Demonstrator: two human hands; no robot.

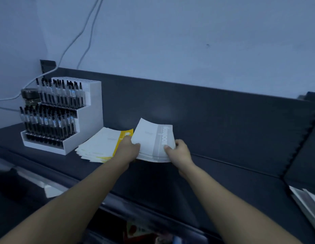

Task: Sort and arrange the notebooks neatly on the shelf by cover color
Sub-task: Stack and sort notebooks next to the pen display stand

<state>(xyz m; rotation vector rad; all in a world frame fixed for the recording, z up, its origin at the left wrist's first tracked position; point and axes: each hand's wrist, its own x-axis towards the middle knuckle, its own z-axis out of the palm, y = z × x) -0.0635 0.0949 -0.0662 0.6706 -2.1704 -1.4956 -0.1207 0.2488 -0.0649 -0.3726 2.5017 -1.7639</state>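
Noted two bare forearms nearest the lens, reaching forward over the front edge of the shelf [223, 138]. Found left hand [130, 147] clasping the near left corner of the grey-spined notebooks [149, 138], fingers curled round the edge. Found right hand [179, 152] pinching the near right corner, thumb on top beside the grey band.

Recorded that bundle mid-shelf, close to the front edge, directly ahead of both hands. Traced its long axis from the front edge toward the back wall, leaning slightly right, with the far left corner curled up off the surface. Cannot tell whether the near end rests on the shelf or hangs just above it. Judged neither hand nearer, both being on it.

Logged yellow-spined notebooks [100, 145] just to the left, lying flat, fanned and uneven, yellow band right against the left hand. Placed white pen display stand [89, 117] further left, toward the left back corner, base just beside that pile. Spotted dark jar [30, 95] behind the stand and cables [82, 32] on the wall above. Marked serrated divider [301, 143] at the right end, well apart.

Identified the yellow-spined notebooks as the only thing close enough to foul a leftward move. Expect a small squaring turn before setting down parallel to them. Rated slipping and fanning of loose covers as the main risk.
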